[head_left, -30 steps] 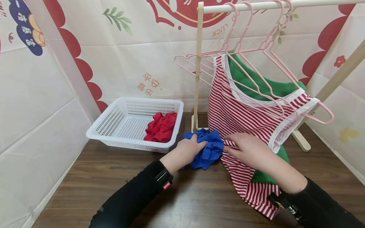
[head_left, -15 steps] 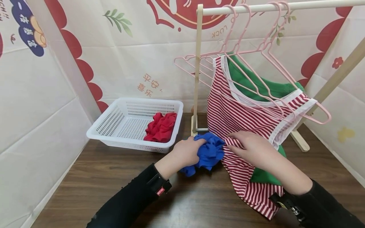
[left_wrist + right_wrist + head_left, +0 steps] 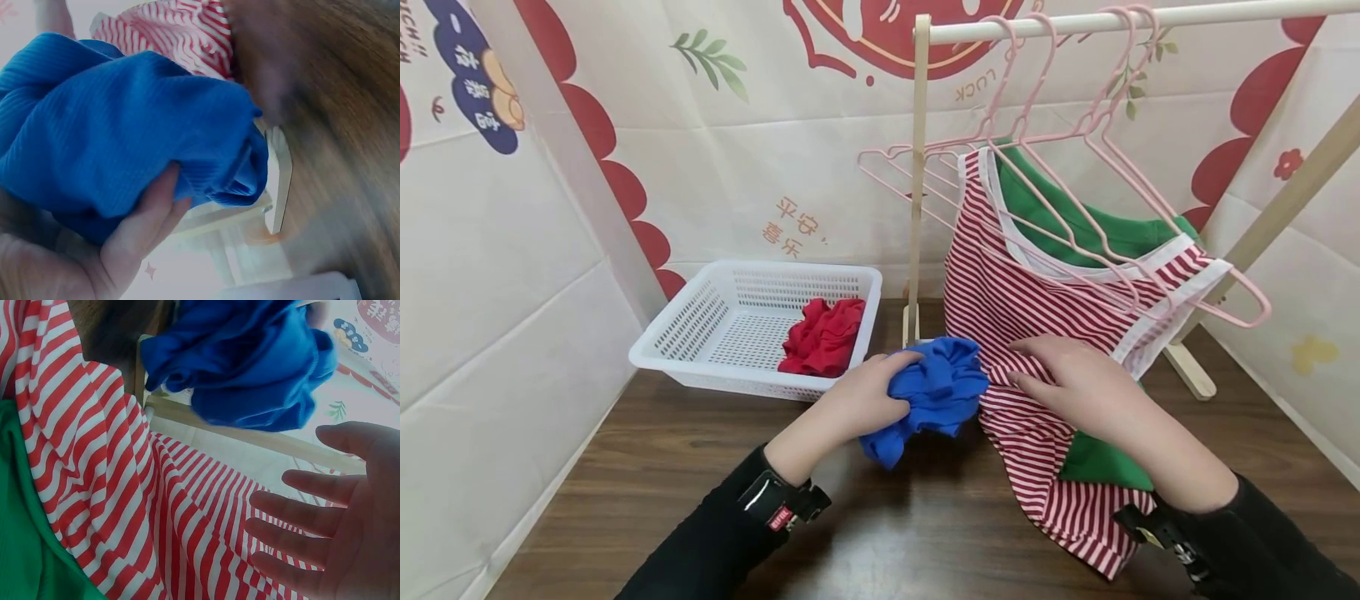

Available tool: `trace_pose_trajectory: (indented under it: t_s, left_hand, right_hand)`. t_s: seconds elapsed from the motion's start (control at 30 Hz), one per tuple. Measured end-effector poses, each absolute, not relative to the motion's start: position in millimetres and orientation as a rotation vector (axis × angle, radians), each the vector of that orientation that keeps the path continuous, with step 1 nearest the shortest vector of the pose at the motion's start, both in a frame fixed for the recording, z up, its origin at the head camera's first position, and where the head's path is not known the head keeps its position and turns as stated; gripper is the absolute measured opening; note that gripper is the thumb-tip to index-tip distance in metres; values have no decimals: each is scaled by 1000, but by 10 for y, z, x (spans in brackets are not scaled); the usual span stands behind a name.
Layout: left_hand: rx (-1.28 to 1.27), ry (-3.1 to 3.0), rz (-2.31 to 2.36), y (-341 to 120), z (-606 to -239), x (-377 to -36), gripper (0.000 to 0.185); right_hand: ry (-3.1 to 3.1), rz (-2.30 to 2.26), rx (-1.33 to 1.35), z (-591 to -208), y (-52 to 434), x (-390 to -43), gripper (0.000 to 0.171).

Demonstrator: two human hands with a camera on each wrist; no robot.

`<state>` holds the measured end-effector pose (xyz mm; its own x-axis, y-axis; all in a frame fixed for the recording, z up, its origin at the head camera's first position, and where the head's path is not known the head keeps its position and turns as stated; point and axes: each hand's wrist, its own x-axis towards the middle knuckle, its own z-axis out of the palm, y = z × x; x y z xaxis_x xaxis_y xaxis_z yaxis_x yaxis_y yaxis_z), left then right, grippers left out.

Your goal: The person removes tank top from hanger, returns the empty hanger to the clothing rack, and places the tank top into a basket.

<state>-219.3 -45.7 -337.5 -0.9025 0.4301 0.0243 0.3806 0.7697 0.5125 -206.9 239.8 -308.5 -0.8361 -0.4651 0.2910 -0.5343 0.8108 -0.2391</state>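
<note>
In the head view my left hand [image 3: 867,395] grips a crumpled blue cloth [image 3: 942,385], lifted a little above the table. Its ribbed fabric [image 3: 131,125] fills much of the left wrist view, with the fingers bent against it. My right hand [image 3: 1075,379] is beside a red-and-white striped sleeveless top [image 3: 1022,292] that hangs from a pink hanger. In the right wrist view the right hand [image 3: 331,519] has its fingers spread and holds nothing. Behind the striped top hangs a green garment [image 3: 1067,212].
A white perforated basket [image 3: 700,367] stands left of the rack, with a red cloth [image 3: 826,335] inside. Several pink hangers [image 3: 992,108] hang on the white rail [image 3: 1075,23]. A wooden post [image 3: 917,167] rises between basket and striped top. Printed fabric walls [image 3: 625,83] enclose the wooden table [image 3: 685,467].
My left hand has moved left and lifted the blue cloth off the table. The right hand has shifted slightly to the right beside the striped top.
</note>
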Motion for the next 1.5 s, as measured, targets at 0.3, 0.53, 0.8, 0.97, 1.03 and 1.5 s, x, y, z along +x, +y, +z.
trace_pose_trajectory:
  t_s: [0.3,0.53,0.8,0.97,1.03,1.5]
  left_hand:
    - [578,2839,1220,-854,-3138,-2152,64]
    - [543,2806,1524,-1072,-3013,-2171,65]
    - [416,2853,1817,-1241,-2996,-2223,71]
    - [298,2912,1930,-1401,-3021,-2306,69]
    - [242,2959,1929,-1471,-3042,-2341,67]
    - [-142,3176,1828,-1802,-3294,-2599,61]
  right_hand:
    - [-2794,464,778,-3072,2398,-2113,40]
    - [-2812,464,769,-3049,2386,-2122,42]
    - [-2831,463,771,-3040,2352,-2105,44]
    - [-2816,402,780,-3054,2325,-2113,44]
    - [-2818,374,788,-3061,2313,-2118,44]
    - [-2838,307,834,-3061,2216,-2112,47]
